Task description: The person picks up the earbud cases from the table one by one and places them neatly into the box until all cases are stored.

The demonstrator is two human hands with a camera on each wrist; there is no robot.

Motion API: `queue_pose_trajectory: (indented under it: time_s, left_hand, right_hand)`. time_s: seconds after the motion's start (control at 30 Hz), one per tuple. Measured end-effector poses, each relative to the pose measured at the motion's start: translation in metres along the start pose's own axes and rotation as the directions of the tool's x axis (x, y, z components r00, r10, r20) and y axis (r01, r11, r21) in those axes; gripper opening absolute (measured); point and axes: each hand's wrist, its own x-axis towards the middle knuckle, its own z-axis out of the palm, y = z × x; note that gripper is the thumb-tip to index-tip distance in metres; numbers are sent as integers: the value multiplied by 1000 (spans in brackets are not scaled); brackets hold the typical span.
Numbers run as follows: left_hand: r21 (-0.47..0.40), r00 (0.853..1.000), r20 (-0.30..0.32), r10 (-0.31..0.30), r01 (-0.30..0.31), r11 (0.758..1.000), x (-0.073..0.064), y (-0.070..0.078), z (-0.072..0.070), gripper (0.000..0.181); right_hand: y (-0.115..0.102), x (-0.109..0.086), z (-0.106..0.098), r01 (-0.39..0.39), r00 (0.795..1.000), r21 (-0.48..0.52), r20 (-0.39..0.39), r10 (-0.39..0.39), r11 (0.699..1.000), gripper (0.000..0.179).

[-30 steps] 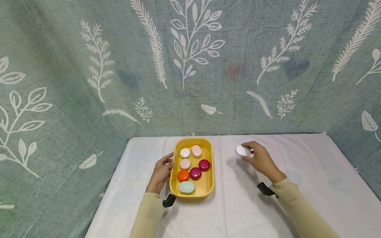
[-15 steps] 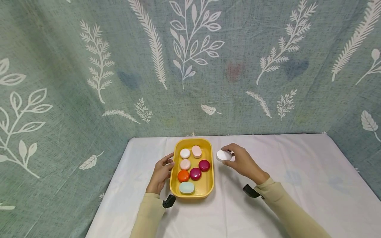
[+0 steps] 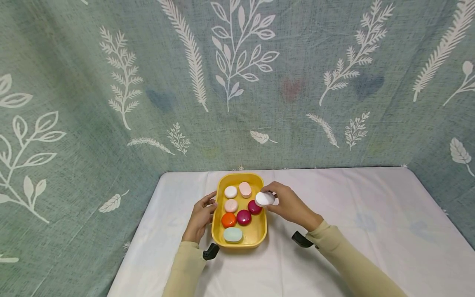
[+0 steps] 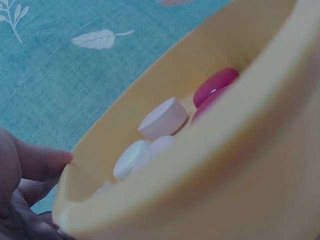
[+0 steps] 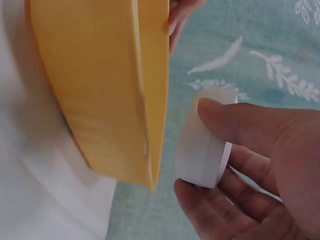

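Note:
My right hand (image 3: pixel 291 205) pinches a white oval bar of soap (image 3: pixel 264 199) between thumb and fingers. In the head view the bar overlaps the right rim of a yellow tray (image 3: pixel 256 235) and part of a magenta soap (image 3: pixel 254 207). The right wrist view shows the thumb (image 5: pixel 220 117) on one face of the bar and fingers below it. My left hand (image 3: pixel 200 218) rests at the tray's left side, with fingertips touching the rim. In the left wrist view one finger (image 4: pixel 47 162) lies against the tray's corner.
Inside the tray lie a white soap (image 3: pixel 231 192), two pale pink ones, an orange one (image 3: pixel 228 220), a second magenta one (image 3: pixel 243 217) and a pale green one (image 3: pixel 233 234). A white cloth (image 3: pixel 334 255) covers the table. Behind hangs a green leaf-patterned curtain (image 3: pixel 297 136).
My right hand has moved left with the white bar of soap, from well right of the tray to over its right rim. The left hand and the tray have stayed in place.

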Motion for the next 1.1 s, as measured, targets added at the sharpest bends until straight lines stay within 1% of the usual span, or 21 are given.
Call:
queue_pose_trajectory:
  time_s: [0.27,0.47,0.6,0.73,0.87,1.1]
  left_hand:
    - [6,1000,-1,-3,3,1000,-1,0,0,47]
    - [0,1000,6,-7,7,1000,-2,0,0,47]
    - [-8,1000,16,0,1,1000,-3,1,-1,47]
    - [-12,1000,22,2,-1,1000,-3,1,-1,47]
    - [-17,1000,25,8,-7,1000,-2,1,-1,47]
    - [-10,1000,24,0,0,1000,-2,2,-1,48]
  right_hand:
    - [-4,3,11,76,993,-26,88,-73,997,37]
    - [-7,5,18,78,983,-23,170,-73,997,37]
    - [-8,6,21,102,973,-33,212,-92,994,37]
    - [-9,7,24,99,960,-36,266,-86,994,37]
    - [-12,9,26,104,942,-35,325,-87,994,35]
    - [-14,12,34,150,912,-55,392,-117,987,32]
